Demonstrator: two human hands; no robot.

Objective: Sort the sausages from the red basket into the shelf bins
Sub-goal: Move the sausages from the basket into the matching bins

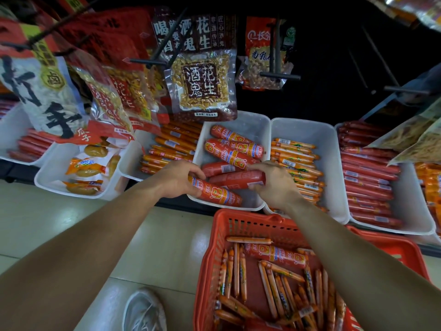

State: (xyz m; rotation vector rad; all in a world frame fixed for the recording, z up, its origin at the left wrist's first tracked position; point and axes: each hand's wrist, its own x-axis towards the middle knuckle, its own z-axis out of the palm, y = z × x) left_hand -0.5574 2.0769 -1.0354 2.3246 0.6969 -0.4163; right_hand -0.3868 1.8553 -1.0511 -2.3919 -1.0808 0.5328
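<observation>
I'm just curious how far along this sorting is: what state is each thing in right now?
Left hand: grips a printed fat sausage.
Right hand: grips a red fat sausage.
White bin: partly filled with fat sausages.
Red basket: holds many thin sausages.

Peanut bags (202, 84) hang from black hooks (279, 75) (labels in Chinese); a white shoe (144, 311) stands on pale floor tiles (35, 211).
</observation>
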